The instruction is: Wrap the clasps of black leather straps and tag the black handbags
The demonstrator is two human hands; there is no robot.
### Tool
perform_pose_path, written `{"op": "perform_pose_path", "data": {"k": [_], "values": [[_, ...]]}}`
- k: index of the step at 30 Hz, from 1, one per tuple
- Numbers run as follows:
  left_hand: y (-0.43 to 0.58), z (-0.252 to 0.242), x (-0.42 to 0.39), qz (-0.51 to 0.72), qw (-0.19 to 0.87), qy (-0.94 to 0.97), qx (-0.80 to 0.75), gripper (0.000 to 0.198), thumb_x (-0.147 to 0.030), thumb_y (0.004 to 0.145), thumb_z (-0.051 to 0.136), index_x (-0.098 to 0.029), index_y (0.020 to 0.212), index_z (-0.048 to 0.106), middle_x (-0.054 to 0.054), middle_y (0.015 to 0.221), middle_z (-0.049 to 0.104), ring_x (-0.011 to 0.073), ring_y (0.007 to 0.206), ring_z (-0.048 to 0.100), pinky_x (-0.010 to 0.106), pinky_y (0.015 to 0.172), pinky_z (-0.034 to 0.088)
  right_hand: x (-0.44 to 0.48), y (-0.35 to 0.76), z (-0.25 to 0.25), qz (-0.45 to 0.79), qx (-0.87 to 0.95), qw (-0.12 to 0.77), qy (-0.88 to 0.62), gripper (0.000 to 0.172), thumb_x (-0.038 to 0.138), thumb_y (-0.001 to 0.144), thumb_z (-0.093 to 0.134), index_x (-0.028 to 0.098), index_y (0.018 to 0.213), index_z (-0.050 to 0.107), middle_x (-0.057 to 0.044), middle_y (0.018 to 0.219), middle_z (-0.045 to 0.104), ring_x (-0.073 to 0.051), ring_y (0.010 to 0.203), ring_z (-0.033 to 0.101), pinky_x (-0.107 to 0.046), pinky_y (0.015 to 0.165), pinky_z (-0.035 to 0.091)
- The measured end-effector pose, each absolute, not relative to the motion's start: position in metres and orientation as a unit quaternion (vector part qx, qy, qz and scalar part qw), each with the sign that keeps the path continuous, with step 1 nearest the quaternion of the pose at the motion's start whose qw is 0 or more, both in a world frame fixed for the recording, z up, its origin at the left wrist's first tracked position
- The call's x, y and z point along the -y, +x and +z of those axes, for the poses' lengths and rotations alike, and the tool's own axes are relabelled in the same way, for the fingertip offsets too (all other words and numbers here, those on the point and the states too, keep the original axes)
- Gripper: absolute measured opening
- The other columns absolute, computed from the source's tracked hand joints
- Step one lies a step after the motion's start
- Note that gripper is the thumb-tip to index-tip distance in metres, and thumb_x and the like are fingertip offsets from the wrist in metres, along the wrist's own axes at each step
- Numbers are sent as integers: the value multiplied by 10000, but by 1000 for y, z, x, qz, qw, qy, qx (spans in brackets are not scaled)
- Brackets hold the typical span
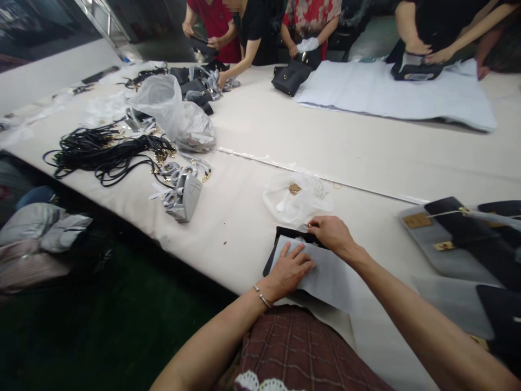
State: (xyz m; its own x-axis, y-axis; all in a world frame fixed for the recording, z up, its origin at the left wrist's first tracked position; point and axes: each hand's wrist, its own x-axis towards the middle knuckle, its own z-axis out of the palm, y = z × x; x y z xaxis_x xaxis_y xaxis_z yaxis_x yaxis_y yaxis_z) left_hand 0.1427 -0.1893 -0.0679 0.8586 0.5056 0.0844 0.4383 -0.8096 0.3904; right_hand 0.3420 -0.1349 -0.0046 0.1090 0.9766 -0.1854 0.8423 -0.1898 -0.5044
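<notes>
Head view: the left fingers lie spread flat on a white sheet that covers a black handbag on the counter. The right fingers curl narrowly at the handbag's top edge; whether they grip anything cannot be told. Just beyond lies a clear plastic bag with a tan tag.

Black bags on grey sheets block the right hand rightward.
</notes>
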Motion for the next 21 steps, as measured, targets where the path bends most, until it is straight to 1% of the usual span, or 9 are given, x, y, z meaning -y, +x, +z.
{"op": "perform_pose_path", "data": {"k": [3, 6, 9, 11, 13, 15, 17, 19, 21], "values": [[142, -69, 187, 110, 187, 945, -243, 251, -229, 993, 460, -245, 1212, 582, 65, 1236, 634, 241, 1360, 425, 562, 1140, 288, 168, 320, -2, 218, 643, 154, -718, 105, 205, 750, 648, 252, 691, 721, -43, 720, 722, -217, 692, 645, -302, 624, 414], [141, -69, 186, 120, 188, 945, -237, 214, -284, 1000, 457, -212, 1156, 586, 73, 1238, 632, 236, 1236, 517, 515, 1072, 357, 210, 307, -10, 198, 643, 202, -712, 127, 226, 799, 600, 242, 811, 726, -61, 847, 741, -235, 774, 675, -321, 694, 475], [140, -67, 187, 131, 192, 942, -243, 202, -274, 1008, 436, -193, 1140, 565, 59, 1153, 656, 213, 1125, 566, 456, 1010, 395, 245, 305, -27, 188, 620, 272, -711, 196, 316, 868, 553, 218, 929, 711, -73, 932, 751, -238, 842, 696, -338, 770, 533], [139, -67, 189, 143, 193, 937, -253, 191, -284, 1000, 457, -177, 1123, 559, 63, 1128, 653, 201, 1116, 565, 421, 1005, 395, 259, 307, -40, 186, 603, 315, -709, 254, 377, 897, 529, 204, 964, 703, -78, 929, 755, -234, 818, 705, -347, 764, 560], [138, -67, 192, 156, 180, 934, -264, 190, -308, 993, 476, -169, 1082, 571, 72, 1126, 641, 197, 1131, 556, 414, 1036, 373, 267, 308, -51, 185, 592, 346, -704, 280, 407, 903, 531, 200, 982, 702, -80, 928, 758, -235, 802, 710, -357, 760, 575], [137, -68, 196, 171, 147, 933, -279, 208, -337, 996, 467, -181, 1028, 601, 74, 1140, 630, 202, 1139, 548, 454, 1092, 315, 271, 308, -58, 184, 588, 369, -696, 279, 418, 895, 553, 206, 994, 706, -83, 958, 759, -242, 837, 713, -376, 806, 579], [136, -69, 201, 185, 106, 929, -302, 226, -357, 995, 468, -202, 979, 632, 71, 1144, 627, 220, 1150, 533, 493, 1113, 273, 274, 306, -61, 185, 587, 387, -686, 265, 422, 887, 573, 219, 989, 710, -83, 983, 759, -251, 883, 712, -398, 861, 572], [134, -69, 205, 184, 80, 928, -313, 216, -335, 991, 478, -210, 951, 649, 67, 1089, 639, 229, 1119, 533, 460, 1059, 326, 276, 306, -62, 191, 589, 399, -676, 247, 424, 882, 584, 231, 966, 713, -77, 1003, 759, -257, 926, 708, -412, 906, 561], [134, -68, 208, 165, 79, 937, -297, 213, -284, 998, 463, -206, 939, 652, 57, 982, 648, 214, 1023, 552, 389, 942, 392, 277, 306, -62, 199, 589, 406, -670, 236, 425, 880, 592, 236, 948, 715, -72, 1019, 758, -256, 956, 705, -412, 931, 554]]}}
